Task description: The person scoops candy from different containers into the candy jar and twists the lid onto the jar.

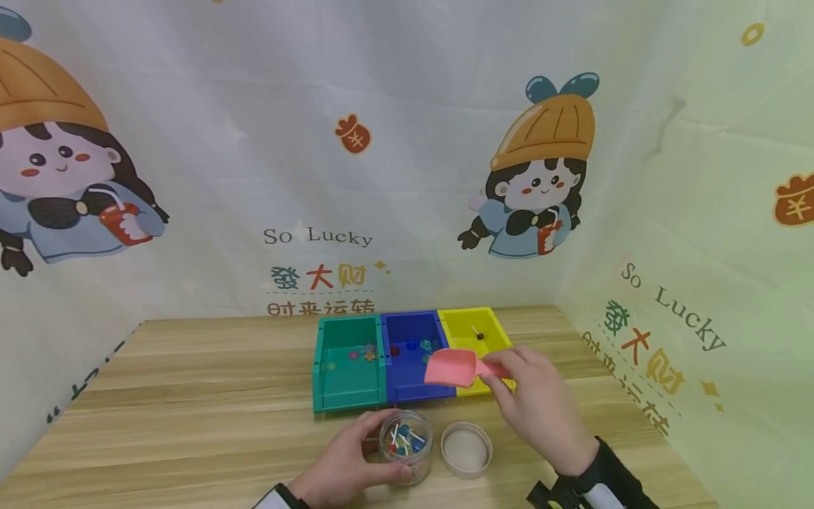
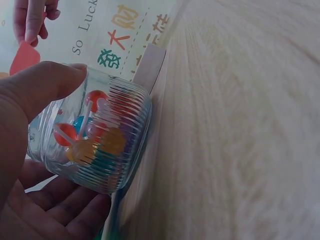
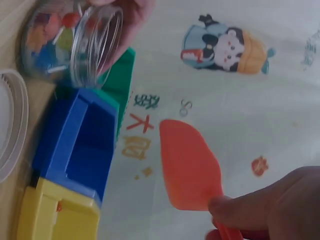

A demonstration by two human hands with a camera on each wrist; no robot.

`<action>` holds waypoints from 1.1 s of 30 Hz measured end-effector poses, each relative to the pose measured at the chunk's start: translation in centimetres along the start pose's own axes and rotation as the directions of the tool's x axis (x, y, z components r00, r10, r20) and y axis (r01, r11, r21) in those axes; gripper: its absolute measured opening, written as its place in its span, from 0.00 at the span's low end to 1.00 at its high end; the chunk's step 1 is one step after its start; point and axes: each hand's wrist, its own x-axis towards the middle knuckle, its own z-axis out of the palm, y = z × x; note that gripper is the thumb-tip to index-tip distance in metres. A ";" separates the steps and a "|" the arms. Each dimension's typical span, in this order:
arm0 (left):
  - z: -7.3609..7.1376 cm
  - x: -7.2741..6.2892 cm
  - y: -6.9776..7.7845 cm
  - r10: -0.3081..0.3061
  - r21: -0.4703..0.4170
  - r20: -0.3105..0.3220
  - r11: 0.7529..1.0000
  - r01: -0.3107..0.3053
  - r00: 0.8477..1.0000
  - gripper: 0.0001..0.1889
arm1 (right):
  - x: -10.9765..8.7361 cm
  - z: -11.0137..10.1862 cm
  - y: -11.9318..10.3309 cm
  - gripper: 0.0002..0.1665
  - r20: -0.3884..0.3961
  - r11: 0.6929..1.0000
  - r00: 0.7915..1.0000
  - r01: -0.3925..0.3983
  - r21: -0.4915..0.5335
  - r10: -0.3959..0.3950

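Observation:
My left hand (image 1: 359,456) grips a clear ribbed jar (image 2: 107,135) that stands open on the table, thumb on the near side and fingers round the far side. Inside the jar are several small round-headed pins (image 1: 404,440) in red, blue, yellow and other colours. My right hand (image 1: 540,403) pinches the handle of a small pink scoop (image 1: 450,368), held in the air before the blue and yellow bins. In the right wrist view the scoop's blade (image 3: 190,165) shows no pins on it.
Three joined bins stand behind the jar: green (image 1: 346,389) with small star-like pieces, blue (image 1: 407,385) with a few round pieces, yellow (image 1: 454,322) with a dark-headed pin. A round lid (image 1: 466,450) lies right of the jar. A printed cloth (image 1: 413,191) hangs round the wooden table (image 1: 191,424).

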 end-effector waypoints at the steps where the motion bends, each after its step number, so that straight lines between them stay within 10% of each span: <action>1: 0.0 0.0 0.1 0.003 0.008 -0.003 1.000 -0.003 1.000 0.46 | 0.2 0.0 0.3 0.14 -0.005 0.999 0.999 -0.035 0.012 0.035; 13: -0.2 0.2 0.3 0.003 0.010 0.004 1.000 -0.003 1.000 0.48 | 1.9 2.5 5.8 0.20 0.027 0.926 0.932 -0.362 0.105 0.362; 33: -0.1 0.2 0.0 0.000 0.052 -0.007 0.999 0.000 1.000 0.46 | 1.6 6.0 8.6 0.19 0.153 0.844 0.865 -0.500 0.195 0.478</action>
